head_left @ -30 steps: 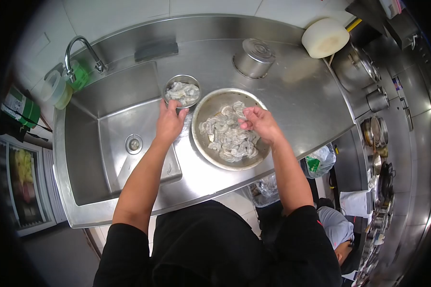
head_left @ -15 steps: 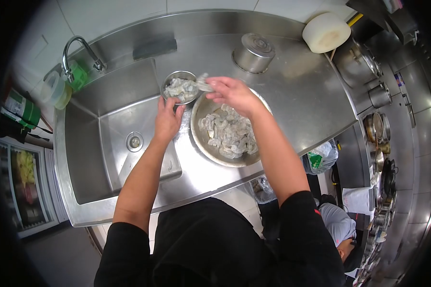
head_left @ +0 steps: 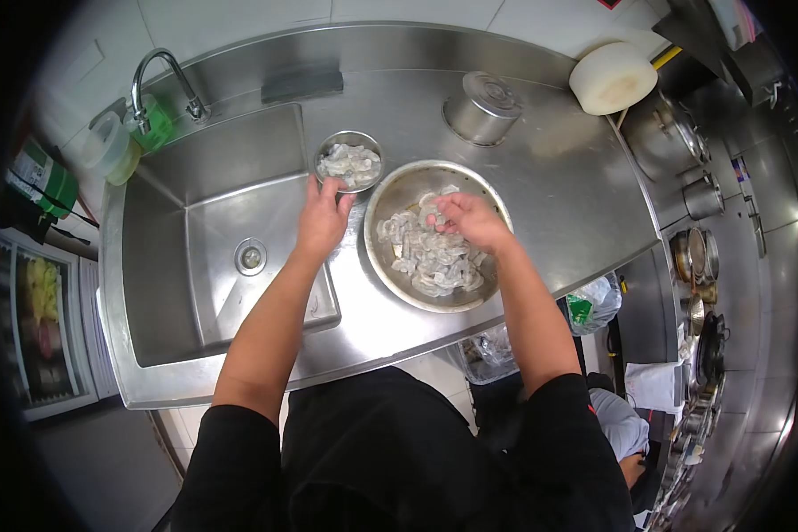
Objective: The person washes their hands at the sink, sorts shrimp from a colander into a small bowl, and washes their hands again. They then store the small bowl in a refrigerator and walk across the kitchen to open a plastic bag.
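Note:
A large metal bowl (head_left: 377,270) of peeled raw shrimp (head_left: 434,266) sits on the steel counter. Over its upper part, my right hand (head_left: 472,220) reaches into the pile, fingers curled and pinched around shrimp at the fingertips. To the left stands a small metal bowl (head_left: 369,139), holding more shrimp (head_left: 349,164). My left hand (head_left: 324,217) grips this small bowl at its near left rim, thumb apart from the fingers. Part of the left fingers is hidden against the bowl.
Left of the bowls is a sink basin (head_left: 213,230) with a faucet (head_left: 164,62). A lidded metal pot (head_left: 483,108) stands behind the large bowl. A round white block (head_left: 614,78) is at the back right corner. Another person (head_left: 621,421) is at the lower right.
My right hand has moved from beside the small bowl, where it held shrimp, down and right into the large bowl. The left hand stays at the small bowl. The view has shifted slightly.

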Action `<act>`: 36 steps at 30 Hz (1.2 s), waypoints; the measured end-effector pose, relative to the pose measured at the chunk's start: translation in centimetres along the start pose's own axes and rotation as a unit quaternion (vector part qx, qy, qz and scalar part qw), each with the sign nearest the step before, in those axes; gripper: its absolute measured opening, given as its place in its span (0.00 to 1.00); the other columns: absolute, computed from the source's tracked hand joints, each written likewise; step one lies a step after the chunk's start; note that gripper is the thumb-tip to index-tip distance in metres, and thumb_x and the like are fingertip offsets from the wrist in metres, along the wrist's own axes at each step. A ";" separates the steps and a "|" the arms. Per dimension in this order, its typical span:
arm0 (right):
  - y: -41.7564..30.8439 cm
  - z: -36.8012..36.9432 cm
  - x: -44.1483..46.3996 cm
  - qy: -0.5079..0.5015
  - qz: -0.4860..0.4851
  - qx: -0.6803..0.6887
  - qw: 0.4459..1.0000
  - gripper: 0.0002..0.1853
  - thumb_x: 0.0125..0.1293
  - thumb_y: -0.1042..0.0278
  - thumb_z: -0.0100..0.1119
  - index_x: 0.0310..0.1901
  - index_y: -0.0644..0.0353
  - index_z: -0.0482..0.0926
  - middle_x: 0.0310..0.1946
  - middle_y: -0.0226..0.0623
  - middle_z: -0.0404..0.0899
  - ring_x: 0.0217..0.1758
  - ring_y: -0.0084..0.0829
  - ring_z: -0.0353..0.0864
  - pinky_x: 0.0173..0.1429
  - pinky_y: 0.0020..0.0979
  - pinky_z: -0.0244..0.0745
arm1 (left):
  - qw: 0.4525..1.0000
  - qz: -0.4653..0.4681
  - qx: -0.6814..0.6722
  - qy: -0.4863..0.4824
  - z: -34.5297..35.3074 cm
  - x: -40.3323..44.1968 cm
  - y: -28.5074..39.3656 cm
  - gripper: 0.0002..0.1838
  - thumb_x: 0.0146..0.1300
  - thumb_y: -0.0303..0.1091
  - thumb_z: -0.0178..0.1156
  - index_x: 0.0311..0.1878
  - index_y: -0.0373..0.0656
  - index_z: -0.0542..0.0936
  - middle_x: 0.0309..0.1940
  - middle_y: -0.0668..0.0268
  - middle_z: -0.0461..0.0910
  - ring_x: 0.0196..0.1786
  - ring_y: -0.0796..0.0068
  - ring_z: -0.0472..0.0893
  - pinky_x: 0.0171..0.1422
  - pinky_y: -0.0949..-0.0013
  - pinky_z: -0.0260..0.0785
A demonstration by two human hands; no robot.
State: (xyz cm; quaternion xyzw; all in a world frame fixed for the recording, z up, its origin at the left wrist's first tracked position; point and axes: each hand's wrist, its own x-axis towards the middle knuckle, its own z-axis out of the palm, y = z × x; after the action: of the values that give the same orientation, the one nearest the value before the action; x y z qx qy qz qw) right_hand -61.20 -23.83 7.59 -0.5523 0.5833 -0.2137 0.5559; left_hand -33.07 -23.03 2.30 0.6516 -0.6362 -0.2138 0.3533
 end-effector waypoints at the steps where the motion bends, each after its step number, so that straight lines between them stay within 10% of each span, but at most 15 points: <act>1: -0.1 -0.4 -0.1 -0.009 0.000 0.060 0.998 0.16 0.75 0.62 0.49 0.56 0.64 0.77 0.44 0.38 0.84 0.40 0.25 0.81 0.49 0.29 0.78 | 1.000 -0.001 0.003 -0.001 0.0 0.0 -0.1 0.14 0.67 0.43 0.60 0.52 0.53 0.72 0.69 0.35 0.58 0.57 0.35 0.76 0.58 0.49 0.72; 13: -9.3 4.8 1.7 0.054 -0.190 0.210 0.958 0.16 0.73 0.63 0.54 0.55 0.66 0.74 0.45 0.43 0.83 0.45 0.31 0.82 0.51 0.30 0.77 | 1.000 0.005 0.014 0.000 0.1 0.1 -0.5 0.15 0.67 0.46 0.60 0.53 0.54 0.72 0.68 0.37 0.59 0.56 0.37 0.77 0.56 0.47 0.74; 15: -10.5 6.0 3.6 0.058 -0.227 -0.095 0.967 0.16 0.70 0.64 0.54 0.54 0.66 0.74 0.50 0.47 0.81 0.50 0.39 0.82 0.55 0.35 0.76 | 1.000 0.019 0.018 0.017 0.1 -0.1 -0.5 0.15 0.67 0.45 0.60 0.53 0.54 0.72 0.68 0.37 0.60 0.56 0.37 0.77 0.56 0.47 0.74; 19: -8.7 10.7 6.7 0.041 -0.325 -0.496 0.804 0.17 0.65 0.68 0.54 0.53 0.67 0.75 0.59 0.53 0.75 0.58 0.50 0.78 0.62 0.44 0.73 | 0.999 0.016 0.036 0.023 0.2 0.1 -0.6 0.15 0.67 0.44 0.59 0.53 0.52 0.71 0.68 0.37 0.60 0.57 0.35 0.76 0.56 0.46 0.73; 24: -10.4 11.5 9.9 -0.045 -0.244 -0.539 0.805 0.14 0.62 0.67 0.55 0.46 0.64 0.80 0.53 0.53 0.76 0.56 0.51 0.75 0.60 0.46 0.71 | 0.999 0.022 0.008 0.028 0.5 0.2 -1.1 0.15 0.67 0.42 0.60 0.53 0.52 0.71 0.69 0.37 0.59 0.57 0.36 0.75 0.57 0.45 0.73; 27: -12.2 9.2 7.5 0.070 -0.343 -0.415 0.840 0.13 0.61 0.66 0.57 0.45 0.61 0.81 0.48 0.51 0.79 0.52 0.52 0.78 0.55 0.46 0.74 | 1.000 0.008 -0.012 -0.008 -0.2 0.2 -0.5 0.15 0.66 0.42 0.60 0.52 0.51 0.71 0.70 0.38 0.58 0.57 0.35 0.75 0.57 0.46 0.73; 32: -8.5 6.2 1.4 -0.165 -0.066 -0.594 0.784 0.20 0.55 0.61 0.64 0.50 0.57 0.81 0.55 0.51 0.78 0.55 0.50 0.78 0.58 0.45 0.74 | 1.000 -0.001 -0.007 -0.013 -0.1 0.3 -0.6 0.15 0.66 0.43 0.61 0.52 0.52 0.71 0.70 0.40 0.58 0.57 0.36 0.75 0.57 0.46 0.73; 36: 0.2 7.6 -0.1 0.032 -0.208 -0.500 0.840 0.23 0.52 0.61 0.67 0.52 0.55 0.78 0.63 0.47 0.68 0.64 0.51 0.68 0.63 0.45 0.71 | 1.000 -0.002 -0.014 -0.009 0.3 0.4 -0.8 0.15 0.66 0.43 0.61 0.52 0.52 0.71 0.70 0.39 0.59 0.59 0.37 0.74 0.58 0.46 0.73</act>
State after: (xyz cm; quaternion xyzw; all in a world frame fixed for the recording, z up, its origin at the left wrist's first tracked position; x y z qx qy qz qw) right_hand -54.53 -20.92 5.24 -0.8562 0.5001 -0.0216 0.1278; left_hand -32.71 -23.49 1.52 0.6460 -0.6348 -0.2294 0.3565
